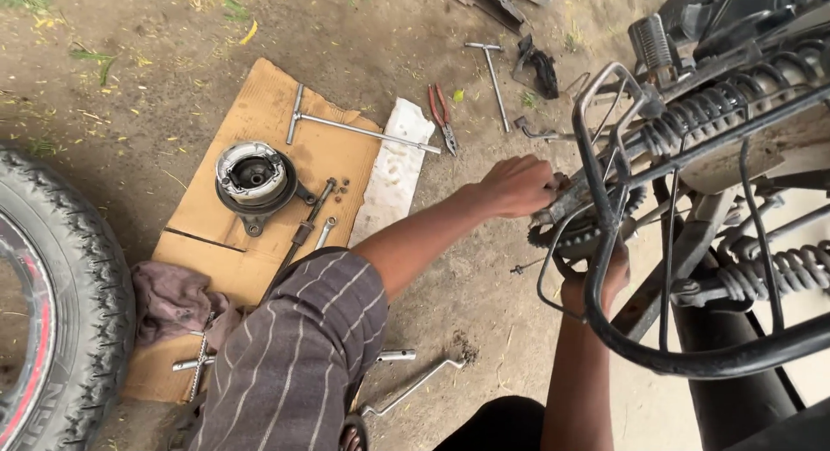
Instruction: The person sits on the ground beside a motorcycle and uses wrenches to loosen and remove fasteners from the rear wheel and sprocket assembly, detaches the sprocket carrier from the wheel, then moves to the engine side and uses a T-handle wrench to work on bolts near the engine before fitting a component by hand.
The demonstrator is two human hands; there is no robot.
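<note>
My left hand (517,185) grips the swingarm end (553,211); my right hand (596,282) cups the sprocket (575,236) from below, holding it level and steady.

Roadside motorcycle repair: dirt ground (156,62), tools (363,129)

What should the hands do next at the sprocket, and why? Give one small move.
Probably keep the right hand steady under the sprocket while the left hand works the swingarm end. Both hands are already on that spot; the wheel is off and the brake plate lies on the cardboard. What the left grip pinches is hidden.
</note>
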